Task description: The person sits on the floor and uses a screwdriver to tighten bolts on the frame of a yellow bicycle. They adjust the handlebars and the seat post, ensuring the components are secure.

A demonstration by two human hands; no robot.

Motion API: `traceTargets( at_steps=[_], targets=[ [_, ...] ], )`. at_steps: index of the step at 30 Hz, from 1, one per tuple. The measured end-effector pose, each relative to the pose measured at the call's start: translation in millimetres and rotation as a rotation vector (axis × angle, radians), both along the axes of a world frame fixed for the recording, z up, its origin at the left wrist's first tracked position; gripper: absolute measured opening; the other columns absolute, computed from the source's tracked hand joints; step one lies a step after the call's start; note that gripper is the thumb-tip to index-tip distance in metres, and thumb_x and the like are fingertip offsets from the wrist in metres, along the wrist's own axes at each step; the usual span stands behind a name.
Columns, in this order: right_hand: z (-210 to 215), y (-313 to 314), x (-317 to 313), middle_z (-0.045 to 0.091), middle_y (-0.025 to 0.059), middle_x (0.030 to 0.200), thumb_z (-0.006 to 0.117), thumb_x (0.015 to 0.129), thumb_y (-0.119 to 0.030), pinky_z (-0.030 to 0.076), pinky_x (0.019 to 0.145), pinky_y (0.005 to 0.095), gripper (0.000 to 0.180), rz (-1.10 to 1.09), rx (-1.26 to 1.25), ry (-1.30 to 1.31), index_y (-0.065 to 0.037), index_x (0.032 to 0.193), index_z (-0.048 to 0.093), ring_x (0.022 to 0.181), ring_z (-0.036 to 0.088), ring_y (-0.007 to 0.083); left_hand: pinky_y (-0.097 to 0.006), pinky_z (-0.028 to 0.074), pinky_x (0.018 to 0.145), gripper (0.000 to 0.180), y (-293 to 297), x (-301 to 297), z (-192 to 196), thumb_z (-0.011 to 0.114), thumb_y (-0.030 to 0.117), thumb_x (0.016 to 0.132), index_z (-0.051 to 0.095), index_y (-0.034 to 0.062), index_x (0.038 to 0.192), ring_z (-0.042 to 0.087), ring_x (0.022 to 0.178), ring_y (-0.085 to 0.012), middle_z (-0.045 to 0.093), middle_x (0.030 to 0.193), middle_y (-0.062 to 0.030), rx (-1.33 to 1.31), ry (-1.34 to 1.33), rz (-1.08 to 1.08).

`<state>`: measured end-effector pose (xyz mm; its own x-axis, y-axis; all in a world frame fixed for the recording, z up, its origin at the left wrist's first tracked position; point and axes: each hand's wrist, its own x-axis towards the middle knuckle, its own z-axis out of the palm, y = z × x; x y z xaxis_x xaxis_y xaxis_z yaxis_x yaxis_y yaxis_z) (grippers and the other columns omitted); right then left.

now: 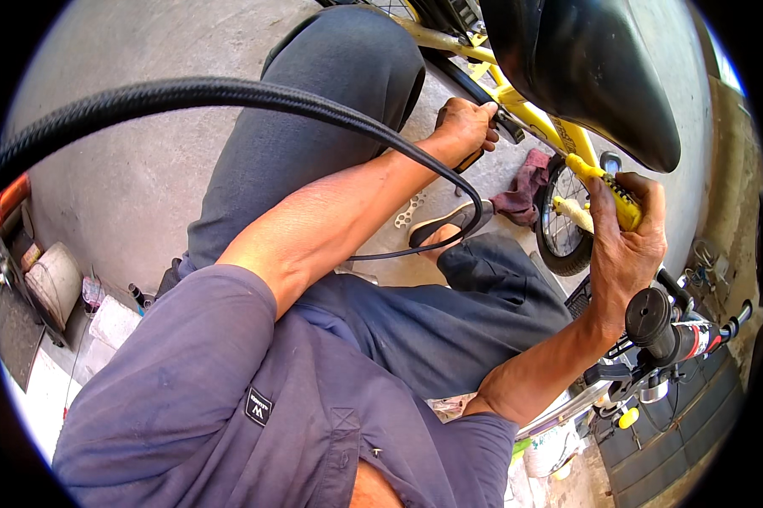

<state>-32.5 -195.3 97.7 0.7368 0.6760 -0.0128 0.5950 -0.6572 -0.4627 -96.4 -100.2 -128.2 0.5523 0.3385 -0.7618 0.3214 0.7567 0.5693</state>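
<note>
A black hose (229, 93) arcs from the left edge across the frame, then curls down past the person's left forearm to a loop near the sandal (449, 222) on the concrete floor (144, 186). The left hand (466, 127) is clenched around a dark tool (474, 157) at the bike's pedal (508, 127); the tool's end is hidden, so its direction cannot be told. Further right, a red rag (521, 190) lies on the floor beside the small wheel (561, 233). The right hand (627, 237) grasps a yellow-handled tool (605, 184), its long axis running from upper left to lower right, its tip at the yellow frame (534, 114) under the black saddle (584, 68). A black handlebar grip (652, 317) sits just beside the right wrist.
</note>
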Motion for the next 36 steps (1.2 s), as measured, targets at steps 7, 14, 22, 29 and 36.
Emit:
traceTargets(
  at_steps=[7,14,22,29,36],
  targets=[
    [5,6,1,0.061,0.0081,0.070,0.067,0.090,-0.042,0.048,0.060,0.0242,0.043,-0.283,-0.206,-0.131,0.000,0.096,0.065,0.067,0.059,0.0122,-0.028,0.052,0.060,0.038,-1,2,-3,0.053,0.033,0.097,0.065,-0.0018,0.090,0.069,0.063,-0.0191,0.071,0.079,-0.0125,-0.009,-0.007,0.003],
    [2,5,1,0.062,0.0073,0.080,0.068,0.092,-0.029,0.049,0.066,0.0254,0.030,-0.147,-0.097,-0.094,0.000,0.096,0.062,0.074,0.057,0.0112,-0.029,0.055,0.056,0.035,-2,2,-6,0.060,0.028,0.093,0.065,-0.0047,0.085,0.066,0.055,-0.0188,0.069,0.073,-0.0137,-0.024,-0.003,0.068],
    [11,-2,-3,0.061,0.0072,0.087,0.071,0.090,-0.021,0.049,0.071,0.0252,0.026,-0.091,-0.144,-0.025,-0.002,0.102,0.060,0.080,0.057,0.0112,-0.029,0.055,0.056,0.034,-3,2,-2,0.059,0.028,0.093,0.066,-0.0041,0.085,0.067,0.056,-0.0190,0.069,0.073,-0.0134,-0.015,0.010,0.059],
    [1,-8,-1,0.062,0.0131,0.098,0.073,0.087,-0.032,0.052,0.069,0.0254,0.051,-0.165,-0.093,-0.049,0.000,0.123,0.054,0.084,0.064,0.0158,-0.028,0.053,0.059,0.038,0,1,-4,0.052,0.033,0.098,0.065,-0.0019,0.091,0.070,0.066,-0.0204,0.072,0.081,-0.0130,0.002,-0.009,-0.022],
    [-6,-5,2,0.066,0.0142,0.088,0.072,0.086,-0.044,0.055,0.061,0.0239,0.056,-0.345,0.127,0.138,0.002,0.114,0.060,0.075,0.069,0.0165,-0.029,0.053,0.061,0.039,1,0,-1,0.051,0.035,0.098,0.066,-0.0006,0.093,0.071,0.069,-0.0207,0.072,0.084,-0.0132,-0.002,-0.026,-0.045]
  ],
)
